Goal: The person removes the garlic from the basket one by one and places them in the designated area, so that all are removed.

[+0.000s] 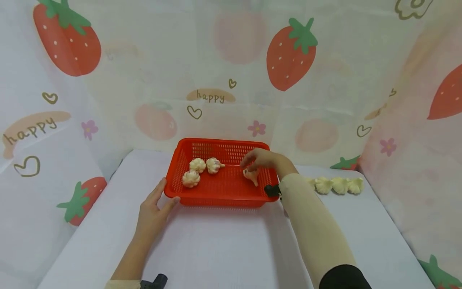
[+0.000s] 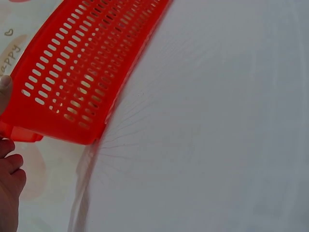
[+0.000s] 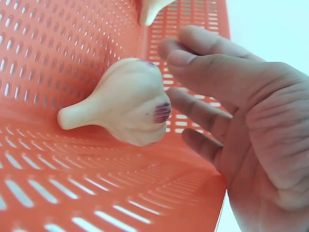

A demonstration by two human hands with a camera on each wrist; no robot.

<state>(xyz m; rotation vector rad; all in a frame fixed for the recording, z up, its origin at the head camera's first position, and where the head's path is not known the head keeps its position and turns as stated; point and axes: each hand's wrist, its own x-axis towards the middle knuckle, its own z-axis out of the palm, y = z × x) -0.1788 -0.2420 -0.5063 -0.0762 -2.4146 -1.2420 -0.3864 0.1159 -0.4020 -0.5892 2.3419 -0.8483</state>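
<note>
A red slotted plastic basket point(image 1: 220, 197) stands on the white table. My left hand point(image 1: 153, 210) grips its near left corner, the thumb at the front rim and the fingers along the left side. Inside, at the right end, lies a garlic bulb point(image 3: 130, 104) with purple streaks and its stem pointing away from my right hand. The right hand point(image 1: 262, 158) hovers over that end with loosely bent fingers, beside the bulb and holding nothing. Three other garlic bulbs point(image 1: 213, 165) sit together in the basket's left part.
To the right of the basket, several pale garlic bulbs point(image 1: 339, 185) lie in a row on the white tabletop point(image 1: 223, 245), partly hidden by the right sleeve. Strawberry-printed sheeting point(image 1: 231, 116) surrounds the table at the back and sides.
</note>
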